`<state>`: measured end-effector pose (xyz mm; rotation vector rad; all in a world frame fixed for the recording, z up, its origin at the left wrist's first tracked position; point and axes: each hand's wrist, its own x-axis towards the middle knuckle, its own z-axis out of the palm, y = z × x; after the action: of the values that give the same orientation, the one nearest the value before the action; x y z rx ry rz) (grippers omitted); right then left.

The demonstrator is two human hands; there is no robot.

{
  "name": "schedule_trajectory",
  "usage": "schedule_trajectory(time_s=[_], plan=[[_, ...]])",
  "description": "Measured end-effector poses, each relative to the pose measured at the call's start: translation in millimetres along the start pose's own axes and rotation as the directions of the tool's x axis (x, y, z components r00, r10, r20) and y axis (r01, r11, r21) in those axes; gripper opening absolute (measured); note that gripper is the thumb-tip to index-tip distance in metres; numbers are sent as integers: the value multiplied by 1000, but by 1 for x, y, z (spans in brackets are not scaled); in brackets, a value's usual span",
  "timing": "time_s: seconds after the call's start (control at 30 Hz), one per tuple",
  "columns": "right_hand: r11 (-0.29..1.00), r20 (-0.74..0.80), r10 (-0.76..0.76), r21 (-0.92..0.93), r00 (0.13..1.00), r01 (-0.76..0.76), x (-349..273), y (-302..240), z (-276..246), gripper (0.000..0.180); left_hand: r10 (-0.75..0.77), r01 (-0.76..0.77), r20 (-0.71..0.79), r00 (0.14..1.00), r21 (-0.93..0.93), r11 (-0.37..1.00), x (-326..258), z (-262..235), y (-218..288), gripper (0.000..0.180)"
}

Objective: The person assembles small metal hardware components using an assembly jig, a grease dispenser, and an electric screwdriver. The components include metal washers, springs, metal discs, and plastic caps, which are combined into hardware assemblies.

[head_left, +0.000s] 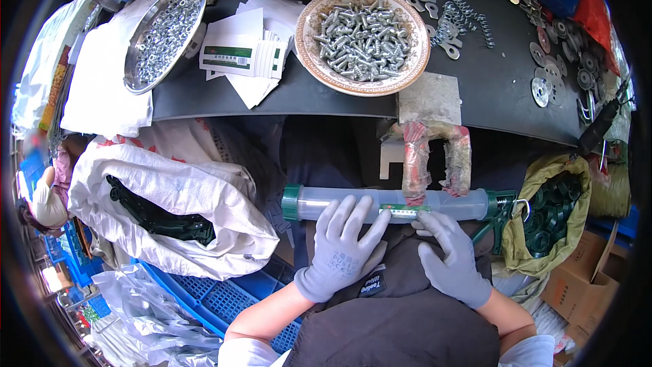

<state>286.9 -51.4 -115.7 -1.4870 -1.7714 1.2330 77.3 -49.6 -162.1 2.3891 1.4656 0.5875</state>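
A caulking gun with a clear tube (326, 202) and green end caps lies crosswise in front of me, its green trigger handle (503, 221) at the right. A small green-and-white label (405, 211) sits on the tube's near side. My left hand (344, 248), in a grey glove, rests stretched fingers on the tube, the index fingertip at the label's left end. My right hand (449, 251), gloved too, has bent fingertips at the label's right end and its thumb apart. Neither hand wraps round the tube. The fingers' undersides are hidden.
Beyond the tube, a taped metal fixture (432, 156) juts from the black table (502, 105). A plate (309, 71) of screws, a bowl (145, 85) of nuts and label sheets (231, 51) stand there. Sacks of green parts flank me: white (166, 163) left, yellow (519, 258) right.
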Motion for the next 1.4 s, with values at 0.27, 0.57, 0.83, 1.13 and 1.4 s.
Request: schedule_trajectory(time_s=[0.27, 0.57, 0.83, 1.13, 1.4], plan=[[999, 8, -37, -35, 999, 37, 1, 2, -3, 47, -17, 17, -9, 1000, 14, 1000, 6, -1, 1, 53], [812, -97, -150, -580, 984, 66, 8, 10, -80, 52, 34, -33, 22, 999, -50, 998, 21, 1, 6, 55], [730, 203, -72, -656, 977, 190, 30, 74, -88, 45, 176, -193, 100, 979, 199, 961, 75, 72, 62, 37], [300, 333, -599, -750, 729, 589, 27, -44, -108, 42, 364, 616, 766, 530, -642, 457, 63, -39, 3, 62], [781, -417, -600, -123, 682, 612, 18, -112, -48, 82, -186, 46, -29, 982, -922, 384, 89, -140, 57, 51]])
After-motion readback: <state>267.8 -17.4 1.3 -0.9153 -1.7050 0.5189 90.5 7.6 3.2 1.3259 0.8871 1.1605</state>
